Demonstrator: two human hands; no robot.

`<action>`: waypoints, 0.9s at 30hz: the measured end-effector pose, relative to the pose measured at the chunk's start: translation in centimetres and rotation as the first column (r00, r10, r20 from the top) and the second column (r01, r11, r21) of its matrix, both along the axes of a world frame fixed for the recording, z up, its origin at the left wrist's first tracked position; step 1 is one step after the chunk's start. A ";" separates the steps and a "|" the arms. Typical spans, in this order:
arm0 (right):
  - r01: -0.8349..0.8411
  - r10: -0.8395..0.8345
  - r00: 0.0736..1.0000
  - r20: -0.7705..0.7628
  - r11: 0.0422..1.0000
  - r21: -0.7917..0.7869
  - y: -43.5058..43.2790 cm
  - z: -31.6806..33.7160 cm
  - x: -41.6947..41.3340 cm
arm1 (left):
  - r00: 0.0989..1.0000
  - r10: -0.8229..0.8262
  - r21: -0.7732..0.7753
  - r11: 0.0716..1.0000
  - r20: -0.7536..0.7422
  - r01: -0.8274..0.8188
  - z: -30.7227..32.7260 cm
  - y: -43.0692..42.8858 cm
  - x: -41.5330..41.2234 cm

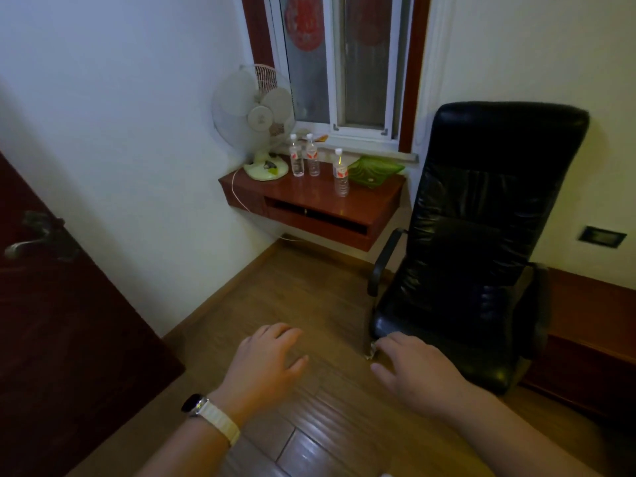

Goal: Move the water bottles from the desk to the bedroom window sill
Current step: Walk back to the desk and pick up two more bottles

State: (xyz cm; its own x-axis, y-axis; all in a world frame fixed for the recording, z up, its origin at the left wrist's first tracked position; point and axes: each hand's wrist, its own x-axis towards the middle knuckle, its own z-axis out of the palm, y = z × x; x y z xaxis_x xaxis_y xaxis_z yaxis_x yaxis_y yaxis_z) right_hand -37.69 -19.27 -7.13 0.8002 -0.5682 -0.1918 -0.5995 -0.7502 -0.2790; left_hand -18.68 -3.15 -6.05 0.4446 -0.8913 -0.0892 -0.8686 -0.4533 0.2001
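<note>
Head view: three water bottles [312, 160] stand upright on the wall-mounted bench [309, 199], just below the window sill [375, 152]. Two sit together beside the desk fan [254, 122], the third is apart, near the green dish [375, 172]. Left hand [265, 359] and right hand [413, 370] are over the floor, well apart from the bench. Both grips released, holding nothing. Black office chair [481, 235] at right.
</note>
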 end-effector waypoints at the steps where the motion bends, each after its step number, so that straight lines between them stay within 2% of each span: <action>1: -0.013 0.013 1.000 -0.006 1.000 0.007 -1.9 0.0 1.2 | 1.000 0.015 0.002 1.000 0.001 -0.015 0.1 -1.6 0.9; 9: -0.097 0.097 0.995 -0.008 0.995 0.011 -14.8 2.4 9.2 | 0.995 0.071 -0.006 0.997 0.069 -0.071 1.5 -12.6 7.2; 17: -0.175 0.172 0.983 0.064 0.984 0.034 -20.0 3.4 17.5 | 0.985 0.142 -0.027 0.990 0.094 -0.140 1.3 -16.7 14.1; 23: -0.210 0.213 0.976 -0.051 0.976 0.061 -22.3 1.1 24.9 | 0.988 0.143 -0.005 0.990 0.053 -0.143 -1.4 -19.2 21.8; 27: -0.170 0.181 0.976 -0.121 0.981 0.092 -24.2 -0.1 31.0 | 0.995 0.094 -0.009 0.996 0.022 -0.094 -2.9 -22.0 28.7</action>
State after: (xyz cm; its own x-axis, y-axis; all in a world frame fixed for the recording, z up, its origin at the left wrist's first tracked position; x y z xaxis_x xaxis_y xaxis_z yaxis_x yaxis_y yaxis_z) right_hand -6.65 -43.47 -7.18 0.8517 -0.3995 -0.3391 -0.4952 -0.8251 -0.2720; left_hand 9.98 -25.11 -8.94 0.5284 -0.8460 -0.0714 -0.8265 -0.5318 0.1845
